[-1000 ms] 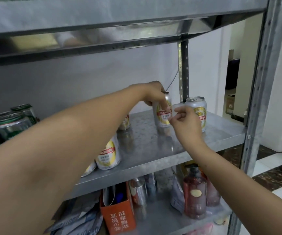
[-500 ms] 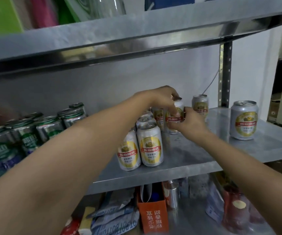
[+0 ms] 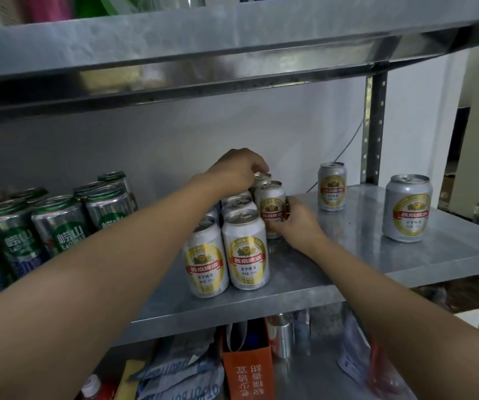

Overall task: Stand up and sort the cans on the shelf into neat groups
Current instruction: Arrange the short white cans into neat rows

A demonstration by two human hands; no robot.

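1. The left hand (image 3: 237, 171) reached to the middle of the frame. Its fingers were curled down over the top of the back can (image 3: 261, 176), pinching it at the rim. That can stood upright at the rear of the group, close to the wall.
2. The right hand (image 3: 293, 223) was wrapped round the lower part of the side can (image 3: 271, 202), with thumb and fingers curled about it. This can stood upright on the shelf (image 3: 333, 272), just in front of the back can and against the right edge of the group.
3. The gold-label cans (image 3: 245, 251) stood upright and packed close together at the centre of the shelf, two of them side by side at the front.
4. Two more of the same kind stood alone toward the right of the frame. The far can (image 3: 331, 186) was near the metal post (image 3: 374, 134), and the near can (image 3: 408, 207) was closer to the right edge. They were well apart from each other.
5. The green cans (image 3: 59, 223) stood bunched upright at the left of the frame, apart from the gold-label group.
6. The upper shelf (image 3: 232, 39) ran across the top of the frame. At the bottom centre, an orange bag (image 3: 248, 368) sat among packets on the level below.
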